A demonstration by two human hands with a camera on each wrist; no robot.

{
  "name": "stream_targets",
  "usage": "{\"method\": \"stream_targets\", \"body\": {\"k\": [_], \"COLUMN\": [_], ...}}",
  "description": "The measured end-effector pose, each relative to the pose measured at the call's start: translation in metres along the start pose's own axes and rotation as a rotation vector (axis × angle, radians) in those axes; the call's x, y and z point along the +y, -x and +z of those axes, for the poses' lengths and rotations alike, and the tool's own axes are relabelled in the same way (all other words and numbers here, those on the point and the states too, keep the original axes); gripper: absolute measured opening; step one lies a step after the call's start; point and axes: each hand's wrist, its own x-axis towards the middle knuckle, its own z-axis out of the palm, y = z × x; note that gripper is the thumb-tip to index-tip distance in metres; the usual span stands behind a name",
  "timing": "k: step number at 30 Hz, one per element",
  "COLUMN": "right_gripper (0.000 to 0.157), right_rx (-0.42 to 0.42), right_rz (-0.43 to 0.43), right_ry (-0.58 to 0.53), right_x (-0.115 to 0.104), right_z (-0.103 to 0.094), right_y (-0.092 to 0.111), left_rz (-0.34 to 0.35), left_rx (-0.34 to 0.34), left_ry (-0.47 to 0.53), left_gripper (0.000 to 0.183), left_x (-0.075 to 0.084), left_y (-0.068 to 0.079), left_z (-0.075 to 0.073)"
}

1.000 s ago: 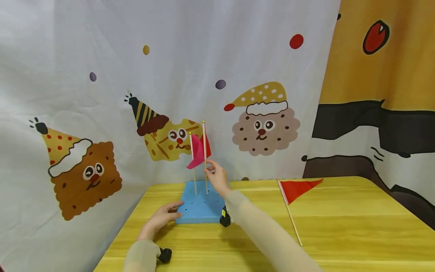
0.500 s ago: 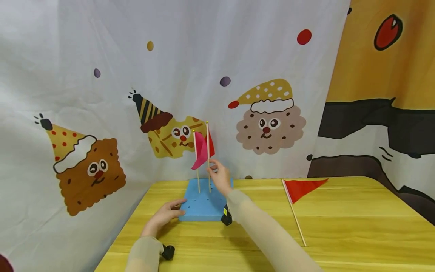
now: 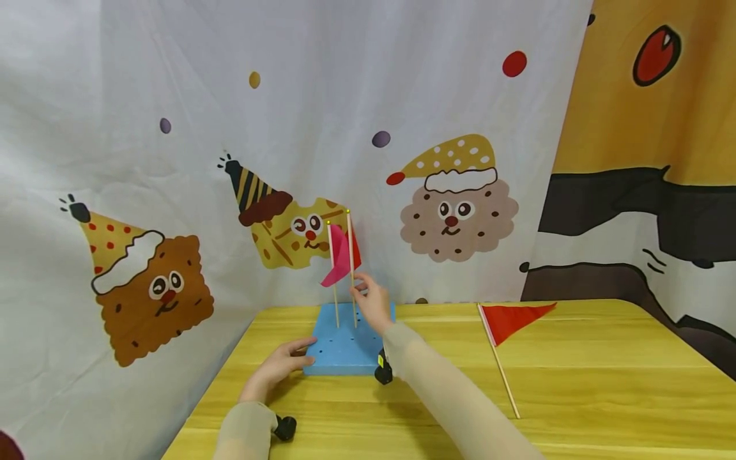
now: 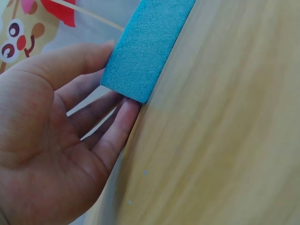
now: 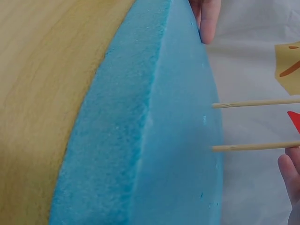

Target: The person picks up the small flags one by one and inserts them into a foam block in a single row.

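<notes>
A blue foam board [image 3: 345,358] with small holes lies on the wooden table. On it a pink flag [image 3: 340,255] stands upright on a thin wooden stick. Just to its right, my right hand [image 3: 372,301] pinches the stick of a red flag [image 3: 356,250], which is nearly upright with its lower end at the board's surface; whether it sits in a hole I cannot tell. My left hand [image 3: 278,365] rests against the board's left side. In the left wrist view, its thumb and fairly straight fingers touch the foam's corner [image 4: 136,65].
A second red flag [image 3: 508,322] lies on the table [image 3: 575,383] to the right, its stick pointing toward the front. Behind the table hangs a white curtain [image 3: 322,76] printed with cartoon biscuits and cheese. A dark camera [image 3: 383,369] sits at my right wrist.
The pinched red flag has dropped slightly, and its top has shifted a little left. The head view swung slightly between the first two frames. My left hand stays against the board.
</notes>
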Motion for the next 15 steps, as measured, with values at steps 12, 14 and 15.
{"method": "stream_targets", "body": {"k": [12,14,15], "right_gripper": [0.029,0.028,0.028], "right_rx": [-0.039,-0.045,-0.048], "right_rz": [0.017,0.026,0.031], "right_ry": [-0.031,-0.040,-0.043], "right_x": [0.0051,0.0060,0.0063], "right_z": [0.0001,0.0003,0.0002], "right_y": [0.0089,0.0096,0.0100], "left_rz": [0.006,0.012,0.016], "left_rx": [-0.004,-0.009,-0.013], "left_ry": [0.000,0.002,0.001], "left_gripper": [0.054,0.054,0.055], "left_x": [-0.0005,-0.0003,-0.0004], "left_y": [0.0008,0.0013,0.0016], "left_z": [-0.0004,-0.0007,-0.0007]}}
